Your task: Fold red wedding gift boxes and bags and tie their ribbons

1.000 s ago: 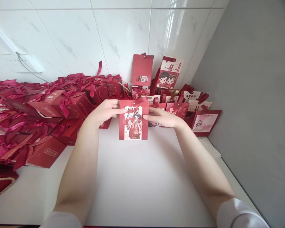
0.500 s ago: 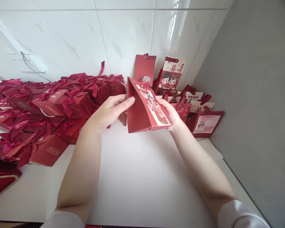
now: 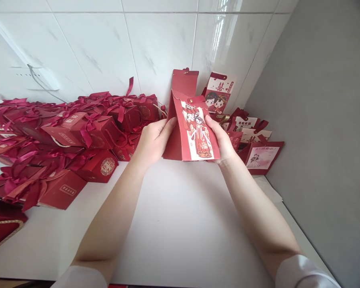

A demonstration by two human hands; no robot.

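Note:
Between my two hands is a red paper gift box (image 3: 199, 134), raised over the white tabletop (image 3: 174, 224). Its front carries a printed couple in red costume, and a scalloped flap with a small clasp shows at the top. My left hand (image 3: 156, 138) is closed on the box's left side, thumb against the side panel. On the right edge my right hand (image 3: 223, 142) grips it, thumb on the front and fingers hidden behind. Just behind stands another tall red box (image 3: 184, 80), partly covered by the held one.
Many red boxes with ribbons (image 3: 67, 128) are piled along the left. More printed boxes stand at the right, among them a couple-print box (image 3: 219, 94) and a box with a pink picture (image 3: 262, 156). A tiled wall (image 3: 156, 48) rises behind; a grey panel (image 3: 324, 120) borders the right.
The gift box has turned so that its printed front faces me more. My left hand has shifted right and closed on the side panel; my right hand keeps its hold.

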